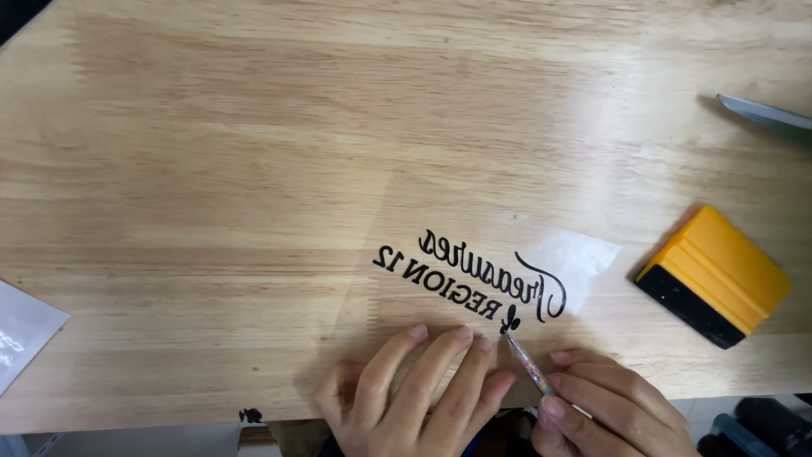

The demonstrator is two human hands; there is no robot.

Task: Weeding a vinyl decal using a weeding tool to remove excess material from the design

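A clear film sheet (474,211) with black mirrored lettering (474,275) lies on the wooden table (211,169). My left hand (414,389) lies flat on the near edge of the film, fingers spread, pinning it down. My right hand (609,406) grips a thin pen-like weeding tool (529,364) with a speckled shaft. Its tip touches a small black shape at the lower end of the lettering.
A yellow squeegee with a black edge (715,275) lies to the right. A grey blade-like tip (765,112) pokes in from the right edge. A clear plastic piece (21,334) lies at the left, and a black scrap (250,415) sits on the table's near edge.
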